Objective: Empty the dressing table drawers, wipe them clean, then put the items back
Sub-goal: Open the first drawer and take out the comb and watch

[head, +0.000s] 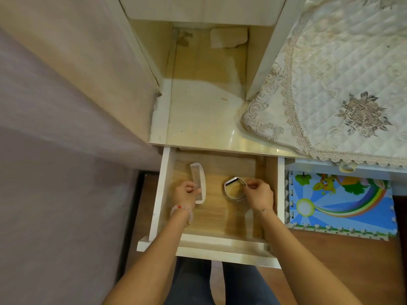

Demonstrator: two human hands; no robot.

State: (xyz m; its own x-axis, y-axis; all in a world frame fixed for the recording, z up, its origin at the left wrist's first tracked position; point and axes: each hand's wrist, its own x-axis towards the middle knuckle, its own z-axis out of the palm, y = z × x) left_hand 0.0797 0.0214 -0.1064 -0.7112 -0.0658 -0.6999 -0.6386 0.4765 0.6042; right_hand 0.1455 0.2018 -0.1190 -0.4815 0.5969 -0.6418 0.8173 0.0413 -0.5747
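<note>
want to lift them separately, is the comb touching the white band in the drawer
Apart. The head view shows a strip of bare drawer floor between the comb and the white band.

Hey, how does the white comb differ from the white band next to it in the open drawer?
The comb is a long, flat piece with fine teeth; the band curls into a loop with a dark patch at its top.
The comb lies on the left of the drawer, the band on the right.
The left hand grips the comb; the right hand pinches the band.
Both are white and inside the same drawer.
</note>
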